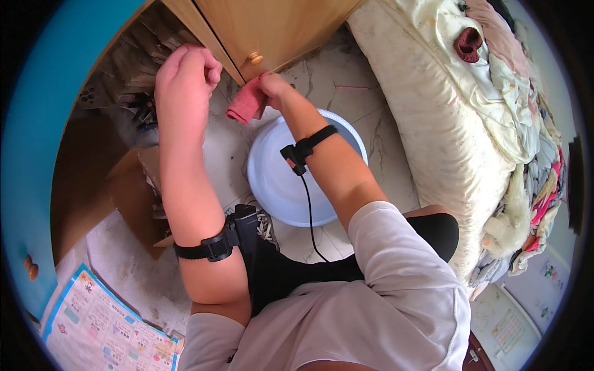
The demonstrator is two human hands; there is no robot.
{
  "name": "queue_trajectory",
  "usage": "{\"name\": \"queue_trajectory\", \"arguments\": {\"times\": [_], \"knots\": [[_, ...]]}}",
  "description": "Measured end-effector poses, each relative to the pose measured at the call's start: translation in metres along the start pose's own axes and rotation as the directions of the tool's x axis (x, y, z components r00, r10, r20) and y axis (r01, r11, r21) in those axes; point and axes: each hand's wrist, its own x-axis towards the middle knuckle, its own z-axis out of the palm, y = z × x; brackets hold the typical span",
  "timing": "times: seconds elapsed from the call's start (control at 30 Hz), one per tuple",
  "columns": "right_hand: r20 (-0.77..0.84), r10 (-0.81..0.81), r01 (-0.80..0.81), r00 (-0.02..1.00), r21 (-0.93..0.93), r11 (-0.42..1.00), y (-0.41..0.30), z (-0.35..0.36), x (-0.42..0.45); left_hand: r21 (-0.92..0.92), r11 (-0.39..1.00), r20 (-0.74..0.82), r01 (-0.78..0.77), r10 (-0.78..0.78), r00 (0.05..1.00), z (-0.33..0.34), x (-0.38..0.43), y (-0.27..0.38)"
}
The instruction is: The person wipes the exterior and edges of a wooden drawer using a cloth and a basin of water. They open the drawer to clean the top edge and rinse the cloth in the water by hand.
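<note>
My right hand grips a folded red cloth low at the wooden cabinet door, just below its round knob. The cloth hangs to the left of the hand, by the door's lower corner. My left hand is curled into a loose fist left of the door's edge, in front of the books; nothing shows in it, though its palm is hidden. Under my right forearm, a light blue plastic basin stands on the tiled floor.
Stacked books or papers fill the space at upper left. Below them stands an open cardboard box. A bed with heaped clothes borders the right. A blue door panel curves along the left. A black cable hangs from my right arm strap.
</note>
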Motion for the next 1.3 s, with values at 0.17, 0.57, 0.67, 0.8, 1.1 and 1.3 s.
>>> {"name": "queue_trajectory", "arguments": {"times": [0.17,0.57,0.67,0.8,1.1,1.3], "knots": [[-0.254,-0.088,0.081,0.963,-0.037,0.996,0.001,-0.088,0.07,0.087,0.995,0.014,-0.038,0.037,0.999,0.0,0.005,-0.006],[-0.4,-0.209,0.066,0.892,-0.343,0.937,0.035,-0.025,0.034,0.235,0.972,-0.054,-0.007,0.02,0.998,0.019,0.014,-0.005],[-0.419,-0.166,0.064,0.893,-0.248,0.967,0.031,0.02,0.016,0.158,0.987,-0.049,-0.021,0.029,0.998,0.004,0.016,-0.013],[-0.381,-0.128,0.106,0.916,-0.079,0.991,0.002,-0.071,0.042,0.235,0.972,-0.072,-0.011,0.029,0.997,0.009,0.014,-0.008],[-0.517,-0.111,0.205,0.849,0.128,0.97,-0.041,-0.099,0.026,0.367,0.929,-0.106,-0.051,0.096,0.99,0.007,0.015,-0.012],[-0.317,-0.044,0.091,0.947,0.133,0.987,0.042,0.0,0.031,0.383,0.922,-0.088,-0.047,0.087,0.992,0.004,0.022,-0.016]]}}
